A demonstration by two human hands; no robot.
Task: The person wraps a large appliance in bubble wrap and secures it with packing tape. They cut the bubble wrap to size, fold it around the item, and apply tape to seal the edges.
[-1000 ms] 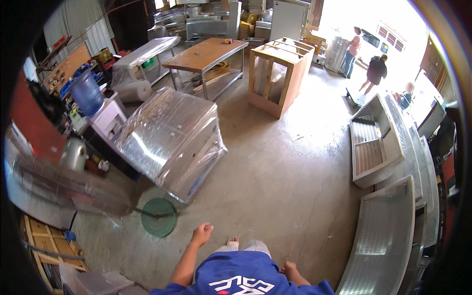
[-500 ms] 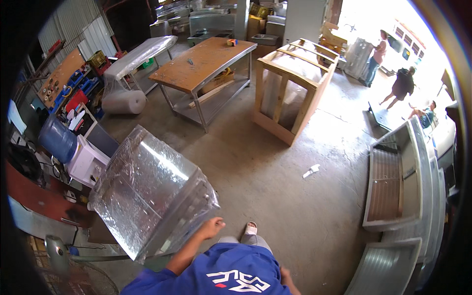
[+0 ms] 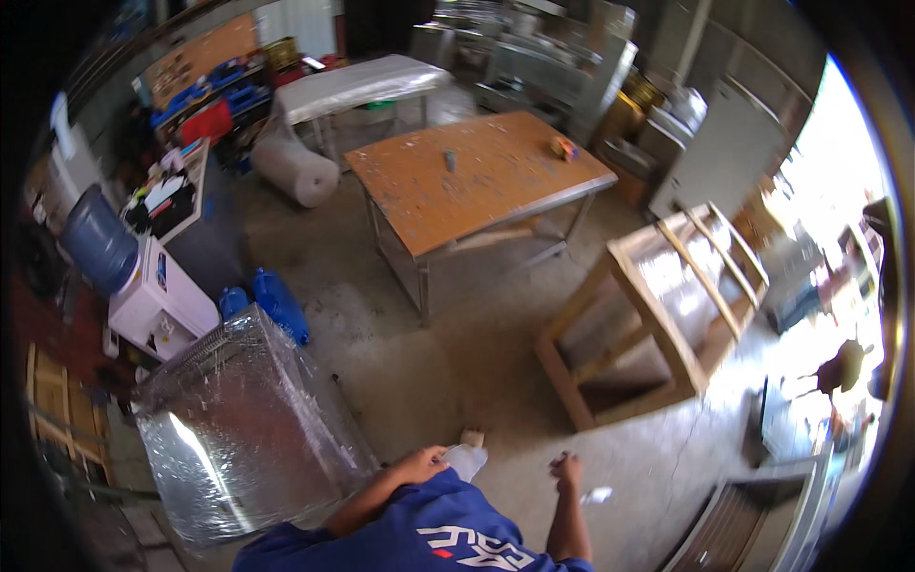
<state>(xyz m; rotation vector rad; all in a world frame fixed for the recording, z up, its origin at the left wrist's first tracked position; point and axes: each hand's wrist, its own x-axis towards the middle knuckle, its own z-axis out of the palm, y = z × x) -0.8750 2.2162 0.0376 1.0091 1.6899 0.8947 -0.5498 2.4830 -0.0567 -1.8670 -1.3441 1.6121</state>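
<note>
My left hand is in front of my body at the lower middle, its fingers curled with nothing visible in them. A large metal cabinet wrapped in clear film stands just beyond it to the left, apart from the hand. My right hand hangs over the concrete floor, loosely closed and holding nothing that I can see. Past it, farther right, is a wooden crate around a film-wrapped object. Some motion blur softens both hands.
Ahead stands a worktable with a brown top. A water dispenser, blue jugs and a roll of wrapping are at left. A white scrap lies on the floor. Metal frames and blurred people are at right.
My view has turned right and moved forward, so the worktable and crate look nearer. My right hand has come up into view; my left hand is now farther from the wrapped cabinet.
</note>
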